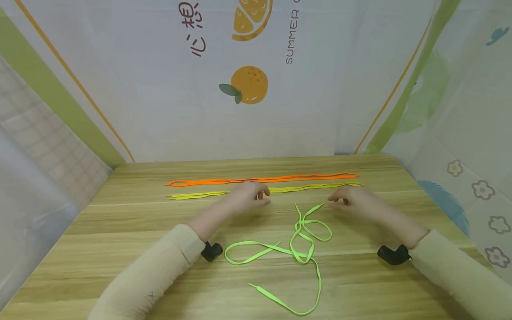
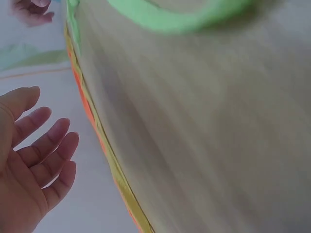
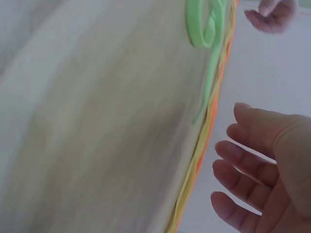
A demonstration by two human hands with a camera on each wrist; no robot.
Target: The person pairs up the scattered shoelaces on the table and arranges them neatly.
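Observation:
Two green shoelaces (image 1: 319, 275) lie loosely on the wooden table, looped and crossed over each other, with two tips pointing to the back. My left hand (image 1: 249, 196) hovers to their left and back, its fingers loosely bent around nothing. On the other side my right hand (image 1: 352, 201) is held above the table near the upper lace tips, also holding nothing. Both wrist views show relaxed, spread fingers (image 2: 51, 150) on the left and curved fingers (image 3: 243, 170) on the right. Behind the hands a yellow shoelace (image 1: 304, 188) lies stretched out sideways, partly hidden by the left hand.
An orange shoelace (image 1: 208, 181) runs parallel behind the yellow one, near the table's (image 1: 120, 249) back edge. A printed curtain (image 1: 304, 120) hangs right behind the table and along both sides. Black wrist devices (image 1: 394, 255) sit under the sleeves.

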